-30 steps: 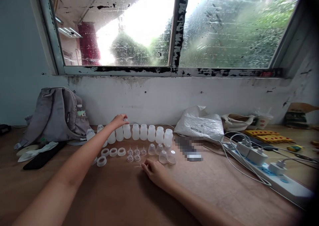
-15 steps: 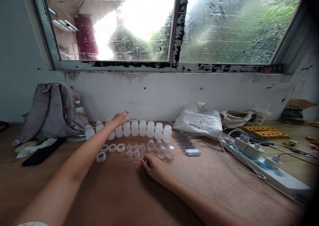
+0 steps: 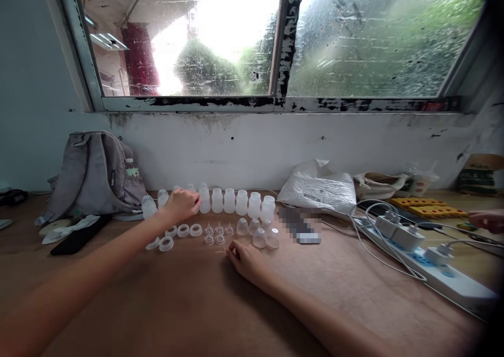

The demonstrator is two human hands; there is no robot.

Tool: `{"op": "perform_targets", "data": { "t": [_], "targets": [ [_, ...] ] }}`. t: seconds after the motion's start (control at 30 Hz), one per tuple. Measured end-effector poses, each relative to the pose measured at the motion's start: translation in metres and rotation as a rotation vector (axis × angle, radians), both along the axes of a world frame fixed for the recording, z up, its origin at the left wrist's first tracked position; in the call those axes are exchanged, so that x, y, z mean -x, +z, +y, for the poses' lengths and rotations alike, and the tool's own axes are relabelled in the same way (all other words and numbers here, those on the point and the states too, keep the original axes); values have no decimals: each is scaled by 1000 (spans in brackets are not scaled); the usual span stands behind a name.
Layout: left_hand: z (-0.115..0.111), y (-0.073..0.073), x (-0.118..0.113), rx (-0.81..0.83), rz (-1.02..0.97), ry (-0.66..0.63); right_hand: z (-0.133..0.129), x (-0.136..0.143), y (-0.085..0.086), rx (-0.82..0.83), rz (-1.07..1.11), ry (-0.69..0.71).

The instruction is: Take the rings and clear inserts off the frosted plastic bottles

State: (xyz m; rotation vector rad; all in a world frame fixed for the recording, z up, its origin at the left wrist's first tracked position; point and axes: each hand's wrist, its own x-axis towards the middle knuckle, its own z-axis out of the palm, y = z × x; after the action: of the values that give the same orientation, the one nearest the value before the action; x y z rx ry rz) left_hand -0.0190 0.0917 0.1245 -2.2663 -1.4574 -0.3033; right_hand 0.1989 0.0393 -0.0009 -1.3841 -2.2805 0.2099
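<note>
My left hand (image 3: 181, 206) is in front of the row of frosted bottles, its fingers curled in with nothing visible in them. It partly hides the bottles on the left. Beside its knuckles stands a bottle (image 3: 204, 201) with a clear dome on top. Open-necked bottles (image 3: 229, 201) continue the row to the right. White rings (image 3: 183, 236), clear nipples (image 3: 208, 240) and dome caps (image 3: 259, 240) lie in groups in front. My right hand (image 3: 246, 260) rests on the table below the nipples and caps, fingers loosely curled and holding nothing visible.
On the left are a grey backpack (image 3: 94, 173) and a black phone-like slab (image 3: 79, 239). A silver pouch (image 3: 318, 189) lies behind at right. A power strip (image 3: 444, 273) with cables occupies the right. Another person's hand (image 3: 486, 219) is near yellow parts (image 3: 433, 209).
My left hand has drawn back from above a bottle, its outstretched fingers now curled. That bottle now shows with a dome on top. Another person's hand has appeared at the right; mine stays put there.
</note>
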Motion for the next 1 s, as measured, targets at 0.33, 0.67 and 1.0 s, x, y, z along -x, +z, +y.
{"op": "perform_targets", "data": {
  "t": [0.33,0.67,1.0],
  "targets": [
    [-76,-97,40,-28,-89,44,11,9,7,-56,-55,-62],
    [-70,-101,51,32,-97,311,25,27,14,-29,-148,-76],
    [-70,-104,50,5,-103,190,-19,8,16,-170,-108,262]
  ]
}}
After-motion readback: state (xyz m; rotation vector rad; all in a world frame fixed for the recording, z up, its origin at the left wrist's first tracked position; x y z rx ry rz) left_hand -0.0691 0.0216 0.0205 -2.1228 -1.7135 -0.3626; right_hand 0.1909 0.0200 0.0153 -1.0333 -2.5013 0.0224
